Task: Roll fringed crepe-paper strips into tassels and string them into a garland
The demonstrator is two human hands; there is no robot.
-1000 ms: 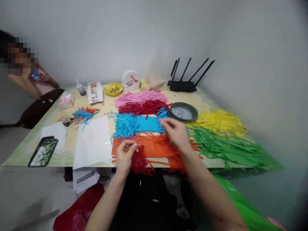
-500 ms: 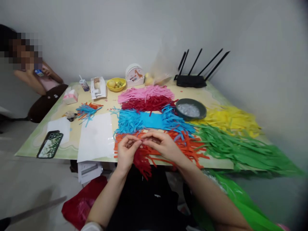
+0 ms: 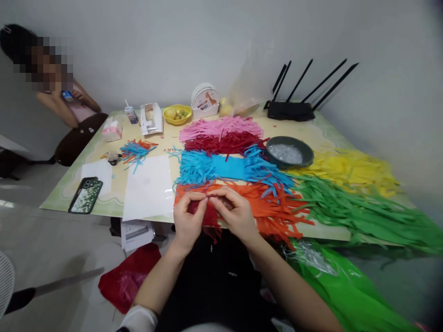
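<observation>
My left hand (image 3: 188, 220) and my right hand (image 3: 232, 214) meet at the table's near edge, both pinched on a bunch of dark red paper strips (image 3: 209, 222) that hangs down between them. Just behind my hands lies a pile of orange paper strips (image 3: 273, 210). Further back lie blue strips (image 3: 224, 168), more dark red strips (image 3: 224, 143) and pink strips (image 3: 221, 127). Green strips (image 3: 353, 210) and yellow strips (image 3: 353, 168) spread over the right side of the table.
A dark bowl (image 3: 290, 151) of white stuff stands mid-table. A phone (image 3: 86, 195), white sheets (image 3: 148, 186), a small strip pile (image 3: 136, 150), a tissue pack (image 3: 111, 131), a yellow fruit bowl (image 3: 177, 113) and a router (image 3: 294, 109) are also here. Another person (image 3: 65, 99) sits far left. Bags lie below.
My right hand came back from the blue strips to the near edge and joined my left hand on the dark red bunch. The view shifted, so the table sits further right.
</observation>
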